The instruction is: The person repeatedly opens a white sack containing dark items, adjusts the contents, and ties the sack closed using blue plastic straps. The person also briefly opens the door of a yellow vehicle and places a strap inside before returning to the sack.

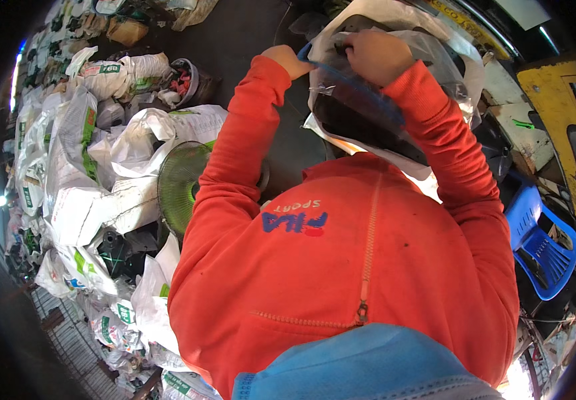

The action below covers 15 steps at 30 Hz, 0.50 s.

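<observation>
In front of me stands an open white sack [478, 73] with clear plastic inside and dark contents, too shadowed to identify. At its left rim my left hand [288, 61] is closed on the edge of a thin, see-through blue plastic sheet [351, 79]. This sheet stretches across the sack's mouth toward my right forearm. My right hand [382, 59] is over the sack, its fingers curled beside something dark. What those fingers grip is hidden.
A green round fan [180, 183] stands left of my left arm. Filled white sacks [68, 143] are piled along the left, with a bucket of red pieces [184, 83] among them. To the right are a blue plastic chair [542, 243] and a yellow metal frame [558, 100].
</observation>
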Each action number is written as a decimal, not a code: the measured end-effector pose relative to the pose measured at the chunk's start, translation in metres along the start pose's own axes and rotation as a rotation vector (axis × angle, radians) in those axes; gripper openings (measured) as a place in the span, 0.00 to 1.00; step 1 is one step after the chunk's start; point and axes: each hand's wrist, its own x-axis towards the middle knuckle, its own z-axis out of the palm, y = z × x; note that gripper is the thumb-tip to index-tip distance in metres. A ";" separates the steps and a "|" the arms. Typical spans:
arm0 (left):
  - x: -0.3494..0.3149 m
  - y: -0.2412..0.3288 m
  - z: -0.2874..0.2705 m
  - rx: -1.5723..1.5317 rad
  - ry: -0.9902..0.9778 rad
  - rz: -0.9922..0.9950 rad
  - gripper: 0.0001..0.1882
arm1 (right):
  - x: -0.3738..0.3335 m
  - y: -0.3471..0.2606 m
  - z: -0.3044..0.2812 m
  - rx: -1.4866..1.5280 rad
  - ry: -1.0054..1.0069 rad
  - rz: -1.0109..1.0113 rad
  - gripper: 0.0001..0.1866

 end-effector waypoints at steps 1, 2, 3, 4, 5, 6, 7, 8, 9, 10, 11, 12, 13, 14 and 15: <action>-0.008 0.001 -0.001 -0.028 0.023 -0.015 0.26 | -0.002 -0.004 0.002 -0.017 -0.065 -0.008 0.14; -0.016 0.002 -0.001 -0.059 0.043 -0.029 0.25 | -0.005 -0.009 0.005 -0.021 -0.120 -0.024 0.14; -0.006 -0.003 0.003 -0.062 -0.047 -0.028 0.24 | 0.008 -0.010 0.018 -0.034 -0.206 -0.022 0.14; -0.009 0.000 0.007 -0.070 -0.147 -0.028 0.24 | 0.010 -0.013 0.025 -0.030 -0.288 -0.029 0.14; -0.008 0.002 0.011 -0.081 -0.234 -0.026 0.23 | 0.011 -0.012 0.029 -0.029 -0.359 -0.042 0.14; -0.014 0.000 0.015 -0.050 -0.196 0.021 0.22 | 0.011 -0.014 0.035 -0.030 -0.364 -0.038 0.14; -0.022 -0.003 0.022 -0.022 -0.157 0.071 0.22 | 0.008 -0.014 0.041 -0.027 -0.367 -0.036 0.14; -0.026 -0.006 0.026 0.007 -0.133 0.116 0.22 | 0.006 -0.015 0.047 -0.016 -0.364 -0.034 0.14; -0.028 -0.009 0.029 -0.008 -0.070 0.147 0.20 | 0.006 -0.016 0.053 0.007 -0.322 -0.037 0.14; -0.034 -0.013 0.032 -0.025 -0.028 0.174 0.18 | 0.006 -0.017 0.059 0.038 -0.278 -0.040 0.15; -0.040 -0.015 0.035 -0.046 0.014 0.197 0.17 | 0.006 -0.018 0.063 0.055 -0.271 -0.010 0.15; -0.045 -0.016 0.036 -0.061 0.049 0.211 0.17 | 0.005 -0.018 0.065 0.071 -0.241 -0.032 0.14; -0.047 -0.015 0.036 -0.077 0.086 0.223 0.16 | 0.004 -0.017 0.065 0.073 -0.245 -0.023 0.14; -0.049 -0.013 0.036 -0.096 0.135 0.240 0.16 | 0.004 -0.018 0.065 0.108 -0.216 -0.038 0.14; -0.051 -0.012 0.037 -0.101 0.134 0.225 0.16 | 0.006 -0.021 0.067 0.065 -0.261 -0.038 0.14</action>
